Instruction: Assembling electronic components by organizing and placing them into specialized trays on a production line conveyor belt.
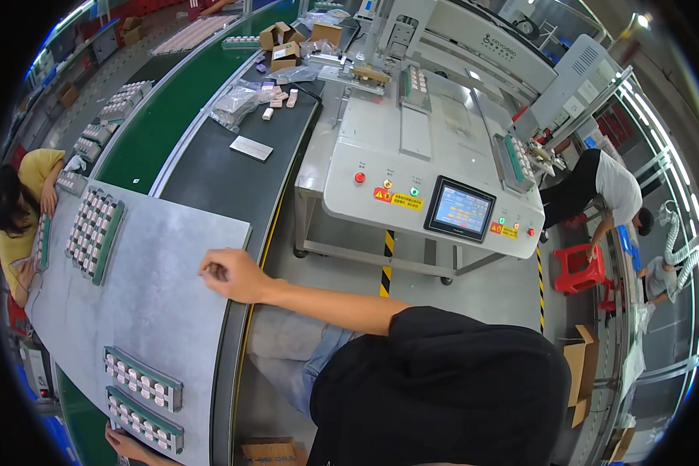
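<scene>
On the grey metal tabletop [171, 287], two narrow green holders [140, 377] lie side by side, each carrying a row of small round white pieces. My left hand [123, 443] is at the lower edge of the picture, its fingers closed on the near end of the lower green holder [144, 422]. Part of that hand is hidden below the holder. My right hand [237, 276] hovers over the table's right edge, fingers curled in a loose fist with nothing visible in it. Farther left stands a block of several similar filled holders [95, 233].
A person in yellow [35, 186] handles another holder across the table. Beyond runs a dark conveyor [233, 167] with plastic bags, small boxes and a white plate [251, 148]. A machine with a touchscreen [460, 210] stands right; a red stool [579, 268] and another person are behind it.
</scene>
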`<state>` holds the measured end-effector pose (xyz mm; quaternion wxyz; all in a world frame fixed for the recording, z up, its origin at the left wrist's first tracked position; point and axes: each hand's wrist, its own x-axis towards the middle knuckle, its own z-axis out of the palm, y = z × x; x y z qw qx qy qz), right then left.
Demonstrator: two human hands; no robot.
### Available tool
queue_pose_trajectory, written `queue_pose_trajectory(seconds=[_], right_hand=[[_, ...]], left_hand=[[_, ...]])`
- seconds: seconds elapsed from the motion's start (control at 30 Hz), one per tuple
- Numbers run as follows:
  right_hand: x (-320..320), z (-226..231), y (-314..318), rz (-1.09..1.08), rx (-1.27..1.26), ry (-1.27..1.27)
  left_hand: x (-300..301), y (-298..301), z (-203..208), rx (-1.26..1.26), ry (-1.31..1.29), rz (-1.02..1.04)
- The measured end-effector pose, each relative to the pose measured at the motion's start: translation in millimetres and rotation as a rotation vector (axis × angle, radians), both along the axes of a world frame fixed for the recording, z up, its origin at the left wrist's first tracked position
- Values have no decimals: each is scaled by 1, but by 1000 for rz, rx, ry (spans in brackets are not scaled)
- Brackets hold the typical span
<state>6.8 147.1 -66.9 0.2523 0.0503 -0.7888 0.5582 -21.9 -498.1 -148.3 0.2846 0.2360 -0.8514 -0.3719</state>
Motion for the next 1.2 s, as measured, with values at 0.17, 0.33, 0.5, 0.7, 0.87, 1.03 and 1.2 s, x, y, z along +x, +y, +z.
queue_pose_trajectory(seconds=[0.17, 0.33, 0.5, 0.7, 0.87, 1.03, 1.2], right_hand=[[90, 27, 144, -470, 240, -73], [209, 57, 402, -1395, 573, 16], [330, 82, 542, -1895, 1006, -272], [354, 73, 575, -1883, 594, -1102], [347, 69, 581, -1919, 619, -1162], [348, 77, 579, -1903, 674, -1202], [294, 76, 547, -1770, 488, -1253]], left_hand=[[-5, -29, -14, 72, 52, -9], [8, -20, 3, 66, 47, 5], [19, 61, 45, -334, 204, 51], [25, 53, 47, -369, 172, 46], [25, 65, 49, -392, 147, 38], [15, 67, 37, -372, 166, -3], [32, -29, 10, -82, -68, 50]])
